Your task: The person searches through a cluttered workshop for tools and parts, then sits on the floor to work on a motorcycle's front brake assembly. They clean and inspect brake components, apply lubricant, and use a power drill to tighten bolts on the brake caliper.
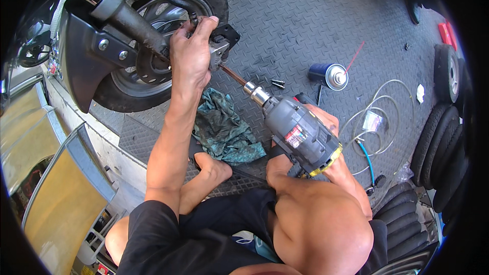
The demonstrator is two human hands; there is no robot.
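Head view, one entry per item:
- Impact driver (301,136): grey, probably heavy and rigid; best held at its handle; its long bit (234,75) reaches the brake caliper (220,51) by the motorcycle wheel (153,46).
- Right hand (326,122): closed round the driver's handle, mostly hidden behind the tool body, wrist bent.
- Left hand (191,53): arm outstretched, fingers clasping the caliper, likely stiff metal.
- Nearby on the checker-plate floor (285,20): teal rag (224,127), spray can (328,75), loose bolts (277,83).
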